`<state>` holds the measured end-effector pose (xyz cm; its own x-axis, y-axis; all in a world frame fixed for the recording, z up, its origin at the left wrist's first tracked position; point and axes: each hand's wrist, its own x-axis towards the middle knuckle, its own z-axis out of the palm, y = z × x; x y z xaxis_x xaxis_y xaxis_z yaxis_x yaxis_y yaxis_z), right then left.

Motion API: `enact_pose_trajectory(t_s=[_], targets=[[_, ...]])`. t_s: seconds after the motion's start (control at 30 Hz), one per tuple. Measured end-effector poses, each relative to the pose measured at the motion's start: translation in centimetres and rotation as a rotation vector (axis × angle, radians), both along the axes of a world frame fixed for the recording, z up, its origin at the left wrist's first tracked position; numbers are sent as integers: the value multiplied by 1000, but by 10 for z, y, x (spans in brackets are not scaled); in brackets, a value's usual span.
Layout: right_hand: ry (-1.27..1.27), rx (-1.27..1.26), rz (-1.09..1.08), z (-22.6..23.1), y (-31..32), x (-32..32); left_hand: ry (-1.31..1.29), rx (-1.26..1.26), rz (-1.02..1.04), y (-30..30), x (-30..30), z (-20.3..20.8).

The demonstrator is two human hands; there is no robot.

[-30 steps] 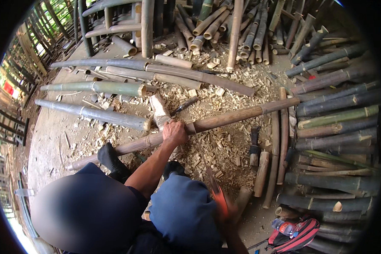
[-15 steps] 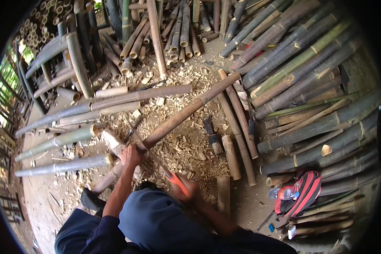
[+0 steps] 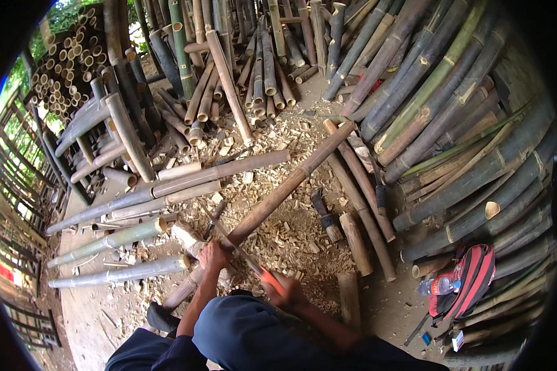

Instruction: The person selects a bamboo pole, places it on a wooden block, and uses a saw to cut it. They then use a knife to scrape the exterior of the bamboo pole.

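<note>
Where the ground runs off to my left, a grey bamboo pole [image 3: 117, 273] and a green bamboo pole [image 3: 114, 242] lie roughly side by side, apart from my hands. Next, a pale log [image 3: 185, 236] rests on the chip-strewn ground. My left hand [image 3: 213, 256] is curled down over a brown bamboo pole [image 3: 284, 188] where it crosses that log; how far the fingers wrap cannot be told. This brown pole slants from near my dark-covered foot [image 3: 162, 317] away to the upper right, over wood chips [image 3: 278, 247]. An orange-handled saw [image 3: 271, 281] has its blade across the pole, just beside my left hand; contact cannot be confirmed. My right hand [image 3: 288, 294] is closed around the saw's handle. Farther right, a short bamboo piece [image 3: 356, 244] lies beside two longer brown poles [image 3: 366, 217]. Beyond them, a clear bottle [image 3: 436, 285] sits against a red-and-black backpack [image 3: 470, 278], near stacked dark bamboo [image 3: 464, 226].
</note>
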<state>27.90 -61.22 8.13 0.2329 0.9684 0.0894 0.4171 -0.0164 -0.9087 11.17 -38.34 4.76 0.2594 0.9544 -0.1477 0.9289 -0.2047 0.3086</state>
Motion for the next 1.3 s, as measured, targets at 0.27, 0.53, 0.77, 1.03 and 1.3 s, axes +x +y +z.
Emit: enact_pose_trajectory(t_s=[0.27, 0.53, 0.77, 1.03, 1.3], targets=[[-92, -210, 18, 19, -107, 15, 85, -48, 11, 9, -16, -8], [76, -58, -30, 11, -20, -3, 97, -62, 45, 16, -18, -13], [35, -100, 27, 15, -128, 25, 142, -208, 36, 8, -5, 30], [57, 4, -12, -17, 19, -12, 37, -119, -21, 8, -13, 13], [-54, -244, -8, -17, -108, 32, -50, -100, -23, 25, -8, 13]])
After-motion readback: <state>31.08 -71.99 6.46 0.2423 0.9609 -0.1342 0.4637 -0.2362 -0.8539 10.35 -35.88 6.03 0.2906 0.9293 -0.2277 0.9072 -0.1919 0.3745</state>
